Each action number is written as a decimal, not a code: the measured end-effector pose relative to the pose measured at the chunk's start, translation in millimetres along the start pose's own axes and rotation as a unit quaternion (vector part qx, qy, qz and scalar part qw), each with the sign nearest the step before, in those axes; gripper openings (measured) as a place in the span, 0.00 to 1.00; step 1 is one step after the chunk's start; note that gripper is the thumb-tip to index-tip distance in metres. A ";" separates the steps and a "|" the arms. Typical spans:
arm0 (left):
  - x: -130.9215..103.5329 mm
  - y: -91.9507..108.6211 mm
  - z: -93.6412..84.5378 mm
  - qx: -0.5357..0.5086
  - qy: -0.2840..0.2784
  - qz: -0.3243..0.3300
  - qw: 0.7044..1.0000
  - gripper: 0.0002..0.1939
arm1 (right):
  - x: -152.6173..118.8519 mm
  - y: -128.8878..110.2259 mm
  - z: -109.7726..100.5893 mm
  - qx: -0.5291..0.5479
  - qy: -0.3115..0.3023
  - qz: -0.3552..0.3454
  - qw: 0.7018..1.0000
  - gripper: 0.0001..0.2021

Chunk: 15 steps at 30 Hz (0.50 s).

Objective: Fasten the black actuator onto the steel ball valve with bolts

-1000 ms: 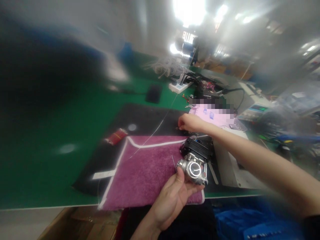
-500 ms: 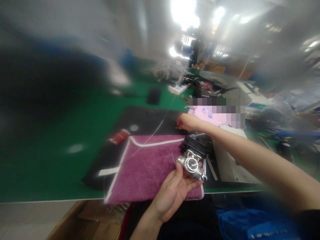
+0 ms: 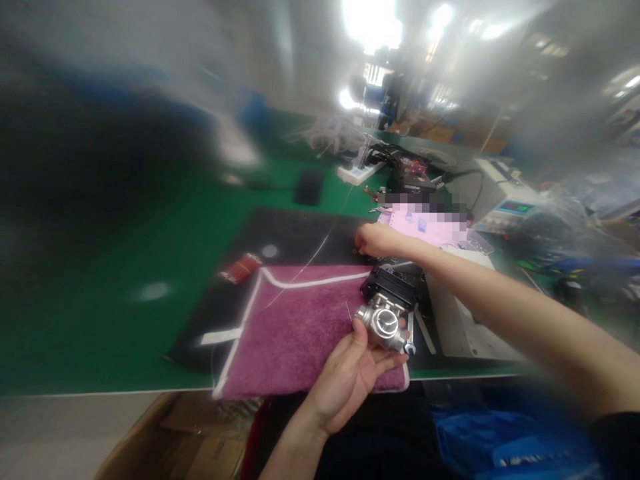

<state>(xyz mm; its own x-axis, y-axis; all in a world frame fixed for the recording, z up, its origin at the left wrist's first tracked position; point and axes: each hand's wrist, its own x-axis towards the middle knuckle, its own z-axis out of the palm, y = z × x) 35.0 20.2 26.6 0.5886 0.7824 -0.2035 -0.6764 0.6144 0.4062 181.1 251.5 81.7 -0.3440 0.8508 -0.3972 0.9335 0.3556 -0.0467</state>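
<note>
My left hand [image 3: 345,373] is closed around a shiny metal ball valve [image 3: 385,325], thumb on its near port and fingers beneath. A black actuator box [image 3: 393,287] is joined to the far side of the valve, over the edge of a purple towel [image 3: 295,333]. My right hand [image 3: 375,240] reaches across to the black mat [image 3: 300,230], its fingers bent down and pressed together. Tiny ring-like parts lie by those fingertips; whatever is pinched there is too small to make out.
An open-end wrench [image 3: 410,347] and a flat strip [image 3: 426,331] lie right of the valve. A red bundle [image 3: 241,269] is at the mat's left. Beyond are pink papers [image 3: 430,227], a power strip [image 3: 357,175] and an instrument with a display [image 3: 517,208].
Both hands keep nearly the same places, the valve still in my left hand. The view has shifted slightly.
</note>
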 end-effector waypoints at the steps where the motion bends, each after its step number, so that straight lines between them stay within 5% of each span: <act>1: 0.1 -0.1 -0.1 0.001 0.000 0.002 1.000 0.28 | -2.5 -1.1 -1.6 0.003 0.007 -0.001 1.000 0.14; 5: 0.3 -0.4 -0.8 0.003 -0.004 0.006 1.000 0.28 | -32.9 -5.7 -18.4 0.029 0.060 -0.022 0.998 0.09; 9: 1.1 -0.1 -0.6 0.000 -0.014 0.001 1.000 0.28 | -101.5 -5.5 -36.9 0.068 0.146 -0.039 0.986 0.05; 15: 1.8 1.5 0.9 -0.009 -0.018 -0.004 1.000 0.28 | -195.2 -2.0 -13.0 0.210 0.144 -0.085 0.963 0.06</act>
<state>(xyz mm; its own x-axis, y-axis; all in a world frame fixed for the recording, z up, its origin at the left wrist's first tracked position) 35.4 22.4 27.6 0.6086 0.7741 -0.1746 -0.6798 0.6221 0.3885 245.1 89.7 171.2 -0.4534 0.8874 -0.0827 0.7991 0.3637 -0.4787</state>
